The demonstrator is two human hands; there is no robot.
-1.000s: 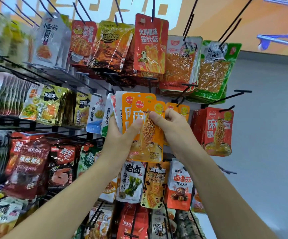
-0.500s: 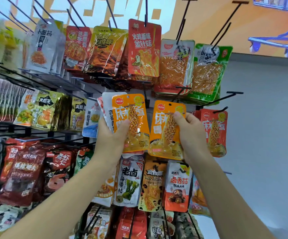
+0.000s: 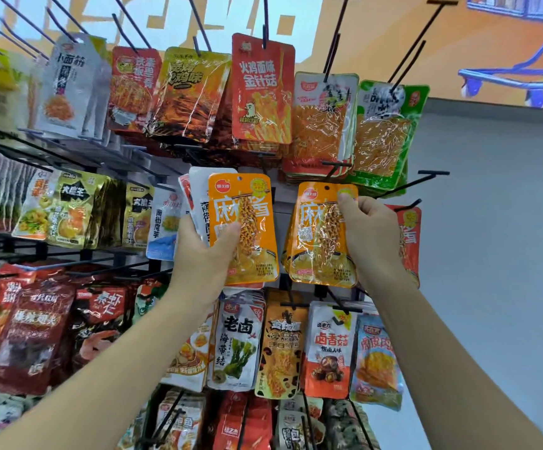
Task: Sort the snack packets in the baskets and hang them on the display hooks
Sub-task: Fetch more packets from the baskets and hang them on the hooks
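Note:
My left hand (image 3: pixel 203 254) grips a fanned stack of snack packets with an orange packet (image 3: pixel 247 228) in front and white ones behind it. My right hand (image 3: pixel 369 235) holds a second orange packet (image 3: pixel 319 241) by its top right corner, in front of more orange packets of the same kind. Its hang hole sits just below the tip of a black display hook (image 3: pixel 335 167). Whether the hook passes through the hole cannot be told. A red packet of the same brand (image 3: pixel 410 235) hangs just right of my right hand.
The rack is crowded with hanging packets in rows above, below and to the left. Bare black hooks (image 3: pixel 426 180) jut out at the upper right. A grey wall (image 3: pixel 491 254) lies to the right. No basket is in view.
My right hand has pulled one orange packet off the left hand's stack and carried it rightward and up to the hook. My left hand stayed with the remaining stack.

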